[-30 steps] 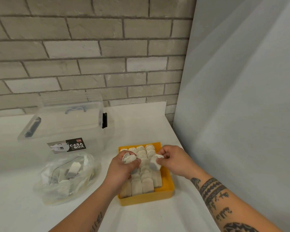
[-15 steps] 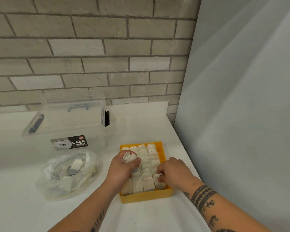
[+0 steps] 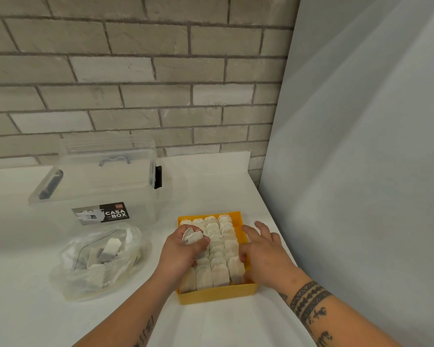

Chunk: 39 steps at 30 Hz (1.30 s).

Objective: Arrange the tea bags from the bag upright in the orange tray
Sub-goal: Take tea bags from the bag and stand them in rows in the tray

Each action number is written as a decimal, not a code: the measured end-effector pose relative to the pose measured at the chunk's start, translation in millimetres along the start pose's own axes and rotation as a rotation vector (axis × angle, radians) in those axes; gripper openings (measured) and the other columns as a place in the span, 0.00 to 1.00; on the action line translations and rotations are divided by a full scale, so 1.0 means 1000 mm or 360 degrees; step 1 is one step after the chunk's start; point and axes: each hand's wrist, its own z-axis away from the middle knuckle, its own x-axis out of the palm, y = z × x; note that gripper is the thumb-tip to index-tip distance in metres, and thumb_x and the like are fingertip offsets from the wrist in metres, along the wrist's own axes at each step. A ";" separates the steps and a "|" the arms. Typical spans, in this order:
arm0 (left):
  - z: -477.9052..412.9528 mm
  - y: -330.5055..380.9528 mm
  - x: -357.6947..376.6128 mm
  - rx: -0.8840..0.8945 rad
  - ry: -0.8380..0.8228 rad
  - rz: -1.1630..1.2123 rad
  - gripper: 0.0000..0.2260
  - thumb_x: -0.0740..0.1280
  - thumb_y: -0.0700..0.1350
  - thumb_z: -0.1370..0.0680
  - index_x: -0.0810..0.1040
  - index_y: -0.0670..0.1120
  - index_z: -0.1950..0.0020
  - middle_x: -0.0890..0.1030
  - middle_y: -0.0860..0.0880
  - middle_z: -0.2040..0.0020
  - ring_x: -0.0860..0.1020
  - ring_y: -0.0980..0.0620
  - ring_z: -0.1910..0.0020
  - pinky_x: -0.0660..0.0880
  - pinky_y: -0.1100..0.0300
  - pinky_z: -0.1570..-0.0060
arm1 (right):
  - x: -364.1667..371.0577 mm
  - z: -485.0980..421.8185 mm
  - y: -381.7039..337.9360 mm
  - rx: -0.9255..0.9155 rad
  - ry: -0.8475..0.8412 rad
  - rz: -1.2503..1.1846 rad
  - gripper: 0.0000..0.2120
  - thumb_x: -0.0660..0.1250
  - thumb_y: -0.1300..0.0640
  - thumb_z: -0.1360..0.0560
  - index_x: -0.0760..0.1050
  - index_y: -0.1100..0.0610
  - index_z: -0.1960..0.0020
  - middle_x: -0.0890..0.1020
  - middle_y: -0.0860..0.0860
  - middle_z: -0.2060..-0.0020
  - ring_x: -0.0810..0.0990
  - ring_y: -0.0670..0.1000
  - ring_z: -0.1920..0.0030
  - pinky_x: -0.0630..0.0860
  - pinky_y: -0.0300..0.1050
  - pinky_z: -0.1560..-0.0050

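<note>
The orange tray [image 3: 218, 294] sits on the white table and holds several rows of upright tea bags [image 3: 219, 274]. My left hand [image 3: 181, 254] hovers over the tray's left side and grips a small bunch of tea bags [image 3: 192, 237]. My right hand [image 3: 263, 249] lies over the tray's right edge with its fingers spread and fairly straight, touching the right-hand row of bags. To the left lies the clear plastic bag [image 3: 100, 261] with several tea bags inside.
A clear plastic storage box [image 3: 98, 186] labelled CASA BOX stands behind the plastic bag. A brick wall runs along the back, and a grey panel [image 3: 361, 171] closes the right side close to the tray.
My right hand set a tea bag into the front of the right-hand row, let go and spread its fingers over the tray's right side. My left hand kept its bunch.
</note>
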 end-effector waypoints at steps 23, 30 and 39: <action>0.001 0.000 0.000 -0.0018 -0.0005 -0.0014 0.08 0.77 0.44 0.27 0.81 0.49 0.52 0.86 0.41 0.56 0.80 0.52 0.65 0.75 0.60 0.70 | 0.022 -0.018 -0.013 0.0161 -0.0104 0.0182 0.20 0.69 0.36 0.27 0.81 0.47 0.43 0.39 0.50 0.19 0.36 0.63 0.21 0.51 0.66 0.25; 0.001 0.000 -0.006 -0.0068 -0.0047 0.0158 0.06 0.73 0.42 0.25 0.80 0.50 0.51 0.86 0.42 0.53 0.81 0.48 0.58 0.72 0.59 0.71 | 0.010 -0.013 -0.014 0.0184 -0.0121 0.0113 0.20 0.71 0.34 0.29 0.81 0.48 0.48 0.40 0.49 0.19 0.37 0.62 0.21 0.52 0.65 0.25; 0.006 0.008 -0.004 -0.0077 -0.0255 0.0358 0.11 0.67 0.35 0.20 0.75 0.46 0.40 0.86 0.43 0.49 0.84 0.50 0.58 0.75 0.58 0.69 | -0.013 -0.009 -0.020 0.0168 0.0373 -0.0793 0.04 0.68 0.47 0.22 0.79 0.45 0.48 0.74 0.42 0.32 0.65 0.47 0.29 0.64 0.46 0.30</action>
